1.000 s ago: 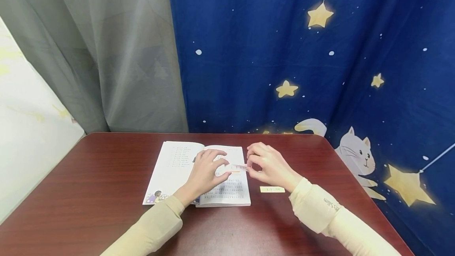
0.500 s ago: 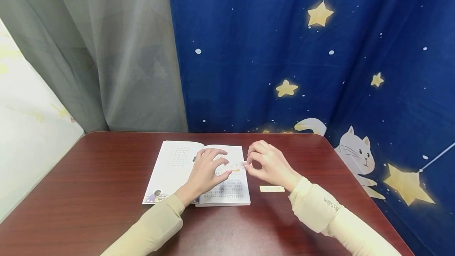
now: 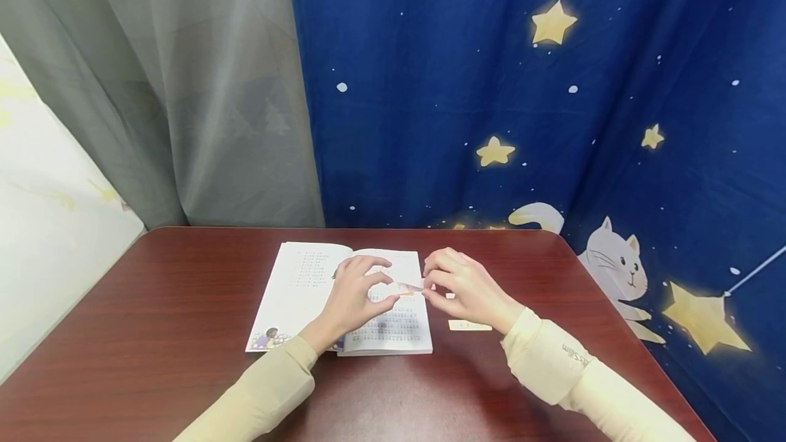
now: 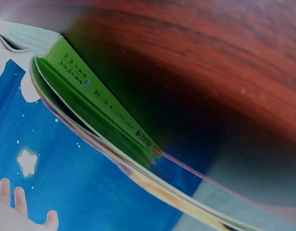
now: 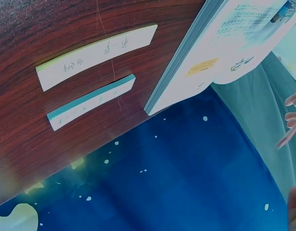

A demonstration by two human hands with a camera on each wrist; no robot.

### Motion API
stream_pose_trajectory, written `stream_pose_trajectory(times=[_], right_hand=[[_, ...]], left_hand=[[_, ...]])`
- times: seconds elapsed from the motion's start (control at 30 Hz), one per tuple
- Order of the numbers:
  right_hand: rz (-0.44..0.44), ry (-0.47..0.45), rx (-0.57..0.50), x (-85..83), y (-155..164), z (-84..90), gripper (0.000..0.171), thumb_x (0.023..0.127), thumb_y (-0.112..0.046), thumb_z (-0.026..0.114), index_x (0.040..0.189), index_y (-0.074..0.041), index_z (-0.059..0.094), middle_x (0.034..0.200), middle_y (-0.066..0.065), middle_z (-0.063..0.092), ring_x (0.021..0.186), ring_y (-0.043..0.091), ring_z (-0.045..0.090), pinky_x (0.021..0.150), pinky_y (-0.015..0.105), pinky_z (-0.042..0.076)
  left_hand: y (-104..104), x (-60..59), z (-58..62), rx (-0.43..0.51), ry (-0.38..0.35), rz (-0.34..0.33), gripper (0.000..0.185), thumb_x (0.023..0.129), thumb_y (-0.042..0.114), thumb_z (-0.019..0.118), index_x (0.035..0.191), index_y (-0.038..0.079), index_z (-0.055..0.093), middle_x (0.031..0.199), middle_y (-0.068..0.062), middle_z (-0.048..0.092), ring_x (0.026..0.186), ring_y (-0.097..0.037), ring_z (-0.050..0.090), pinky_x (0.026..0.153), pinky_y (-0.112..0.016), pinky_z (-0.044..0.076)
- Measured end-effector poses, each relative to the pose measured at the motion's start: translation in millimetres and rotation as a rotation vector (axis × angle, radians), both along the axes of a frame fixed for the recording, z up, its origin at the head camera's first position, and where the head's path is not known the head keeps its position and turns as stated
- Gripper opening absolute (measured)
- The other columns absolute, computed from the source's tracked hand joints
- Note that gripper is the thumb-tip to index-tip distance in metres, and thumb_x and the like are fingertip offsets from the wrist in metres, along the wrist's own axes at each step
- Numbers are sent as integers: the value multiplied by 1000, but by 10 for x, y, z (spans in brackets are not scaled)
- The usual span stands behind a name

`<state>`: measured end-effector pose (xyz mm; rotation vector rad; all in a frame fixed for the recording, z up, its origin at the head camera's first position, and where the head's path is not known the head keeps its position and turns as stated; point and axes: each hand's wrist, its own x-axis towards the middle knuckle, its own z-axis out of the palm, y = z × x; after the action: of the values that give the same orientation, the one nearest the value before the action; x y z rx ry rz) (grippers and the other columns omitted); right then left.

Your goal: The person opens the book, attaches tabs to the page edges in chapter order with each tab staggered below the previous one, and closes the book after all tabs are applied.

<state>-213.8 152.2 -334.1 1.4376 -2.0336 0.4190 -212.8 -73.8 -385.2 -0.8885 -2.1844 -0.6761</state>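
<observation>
An open book (image 3: 307,292) lies on the red-brown table (image 3: 184,333); the right wrist view sees its right page (image 5: 234,38) from below. My left hand (image 3: 359,295) rests on the right page with curled fingers. Its thumb and forefinger pinch the left end of a small pale paper strip (image 3: 410,286). My right hand (image 3: 460,285) pinches the strip's right end just above the page's outer edge. A short orange mark (image 3: 406,294) sits on the page under the strip. The left wrist view shows the book's green spine (image 4: 99,108).
A yellow paper strip (image 3: 469,325) (image 5: 97,57) lies on the table right of the book, and a teal-edged strip (image 5: 90,102) lies beside it. A blue curtain (image 3: 522,87) with stars and a cat hangs behind the table, beside a grey curtain (image 3: 184,87).
The right hand has shifted slightly left toward the left hand, and the strip between them now tilts a little. The book and the loose strips have not moved.
</observation>
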Motion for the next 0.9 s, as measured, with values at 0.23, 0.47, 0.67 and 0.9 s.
stream_pose_trajectory(times=[0.23, 0.47, 0.67, 0.9], right_hand=[[104, 86, 5, 25, -32, 26, 8, 73, -11, 66, 79, -9, 61, 89, 2, 56, 94, 20, 51, 78, 32, 42], [99, 150, 70, 73, -63, 29, 8, 74, -13, 63, 81, -10, 62, 89, 2, 55, 97, 20, 50, 76, 32, 43], [64, 127, 23, 55, -62, 31, 9, 72, -12, 66, 79, -9, 62, 87, 2, 57, 93, 20, 52, 76, 31, 43], [-53, 3, -44, 25, -8, -1, 5, 73, -14, 65, 74, -12, 61, 86, -1, 56, 91, 16, 50, 79, 28, 42]], left_hand=[[26, 2, 24, 3, -24, 5, 17, 67, 31, 71, 73, 16, 67, 102, 0, 56, 98, -20, 47, 86, -47, 30], [67, -1, 30, -29, -17, 50, 16, 67, 32, 69, 71, 17, 68, 101, 1, 56, 97, -19, 47, 86, -51, 29], [62, 2, 21, -48, -4, 65, 17, 67, 33, 68, 71, 17, 67, 101, 1, 55, 95, -20, 47, 87, -52, 27], [34, 18, 25, -22, 45, 39, 20, 68, 33, 69, 81, 17, 69, 105, -1, 56, 100, -20, 47, 90, -53, 23]])
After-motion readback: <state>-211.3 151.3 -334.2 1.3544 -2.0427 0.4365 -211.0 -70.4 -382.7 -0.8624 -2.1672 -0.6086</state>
